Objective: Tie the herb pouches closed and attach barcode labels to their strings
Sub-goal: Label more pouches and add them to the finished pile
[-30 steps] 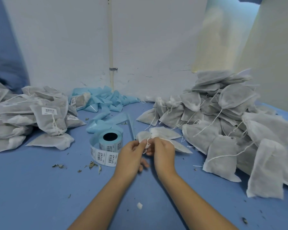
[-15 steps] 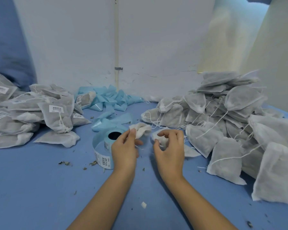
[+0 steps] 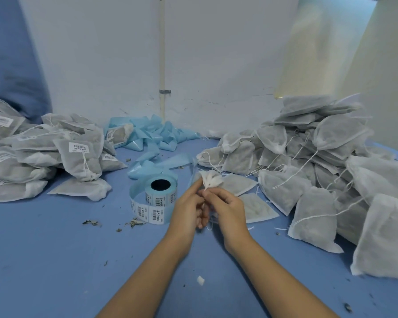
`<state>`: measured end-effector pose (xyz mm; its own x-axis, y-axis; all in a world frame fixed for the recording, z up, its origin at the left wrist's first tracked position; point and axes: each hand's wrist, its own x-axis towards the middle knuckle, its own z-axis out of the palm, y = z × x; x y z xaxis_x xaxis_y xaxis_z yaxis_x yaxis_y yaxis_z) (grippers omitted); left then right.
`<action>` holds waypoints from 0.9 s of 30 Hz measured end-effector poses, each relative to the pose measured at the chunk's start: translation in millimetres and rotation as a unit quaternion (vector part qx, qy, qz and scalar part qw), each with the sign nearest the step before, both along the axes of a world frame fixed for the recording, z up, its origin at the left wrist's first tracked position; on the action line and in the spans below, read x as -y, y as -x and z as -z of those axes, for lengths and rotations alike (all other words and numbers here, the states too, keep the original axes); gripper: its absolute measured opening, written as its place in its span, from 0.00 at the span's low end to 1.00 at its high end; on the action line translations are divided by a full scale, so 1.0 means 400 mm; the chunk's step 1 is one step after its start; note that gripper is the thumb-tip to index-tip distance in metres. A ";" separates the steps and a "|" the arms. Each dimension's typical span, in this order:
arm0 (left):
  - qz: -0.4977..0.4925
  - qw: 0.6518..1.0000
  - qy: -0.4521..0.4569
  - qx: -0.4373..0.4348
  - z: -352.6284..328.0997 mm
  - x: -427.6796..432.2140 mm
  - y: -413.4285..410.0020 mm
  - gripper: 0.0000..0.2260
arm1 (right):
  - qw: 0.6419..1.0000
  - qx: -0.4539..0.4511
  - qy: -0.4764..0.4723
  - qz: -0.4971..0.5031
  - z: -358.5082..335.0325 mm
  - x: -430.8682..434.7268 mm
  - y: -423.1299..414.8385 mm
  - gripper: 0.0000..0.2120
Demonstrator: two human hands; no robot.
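A grey herb pouch lies at the table's middle, its gathered white neck raised just above my fingers. My left hand and my right hand meet below that neck, and both pinch the pouch's thin white string between fingertips. The roll of barcode labels on blue backing stands just left of my left hand, with a strip of labels unwound along its front. A second flat pouch lies right of my right hand.
A tall heap of unlabelled pouches with loose strings fills the right side. Labelled pouches pile up at the left. Crumpled blue backing strips lie by the wall. Herb crumbs dot the blue table.
My hands were together on the pouch neck, drew apart half a second ago, and have come together again below the gathered neck, pinching the string. The view has shifted slightly.
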<state>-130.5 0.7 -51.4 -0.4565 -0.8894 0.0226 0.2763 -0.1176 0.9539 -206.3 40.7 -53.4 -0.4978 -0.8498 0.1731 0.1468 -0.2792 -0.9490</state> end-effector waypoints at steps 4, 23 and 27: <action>0.002 1.000 0.002 -0.007 0.001 -0.007 -0.001 0.26 | 0.996 0.076 -0.037 0.029 0.000 0.005 0.009 0.06; -0.192 0.885 0.317 0.280 0.052 -0.010 -0.020 0.05 | 0.998 0.056 -0.024 0.026 -0.010 0.007 0.054 0.08; -0.216 0.859 0.335 0.322 0.050 -0.014 -0.020 0.06 | 0.978 -0.167 -0.036 0.117 0.003 0.006 0.057 0.10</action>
